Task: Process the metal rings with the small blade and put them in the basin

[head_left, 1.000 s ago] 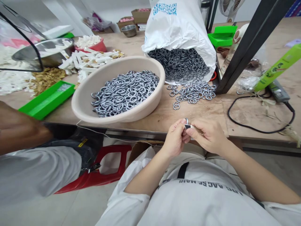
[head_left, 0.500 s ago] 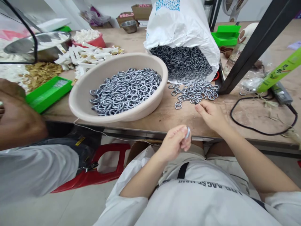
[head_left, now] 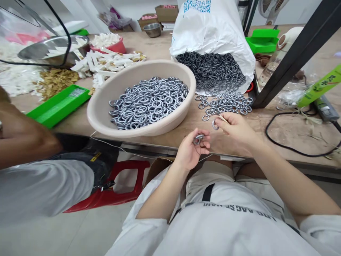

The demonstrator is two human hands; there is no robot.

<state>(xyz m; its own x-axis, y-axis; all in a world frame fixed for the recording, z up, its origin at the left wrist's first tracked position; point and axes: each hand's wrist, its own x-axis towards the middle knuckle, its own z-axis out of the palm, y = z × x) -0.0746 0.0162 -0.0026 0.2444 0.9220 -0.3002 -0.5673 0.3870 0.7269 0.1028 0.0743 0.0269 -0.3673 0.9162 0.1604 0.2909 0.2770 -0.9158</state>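
My left hand (head_left: 192,149) is turned palm up at the table's front edge, its fingers curled around a few grey rings (head_left: 198,139). Just to the right, my right hand (head_left: 234,128) pinches a single ring (head_left: 215,124) at its fingertips, along with a thin pale stick (head_left: 223,119). Behind my right hand lies a loose pile of grey rings (head_left: 229,102). It spills from the mouth of a white sack (head_left: 210,32) full of the same rings. A beige basin (head_left: 93,115) holding many rings stands left of my hands.
A co-worker's arm (head_left: 23,131) is at the far left, beside a green tray (head_left: 57,108). White strips (head_left: 93,64) and brown pieces (head_left: 57,81) lie behind. A slanted black post (head_left: 290,53) and a black cable (head_left: 279,145) are on the right.
My right hand has lifted off the pile toward my left, now with a ring at its fingertips. My left hand has turned and loosened, showing the rings in it. The view has shifted slightly.
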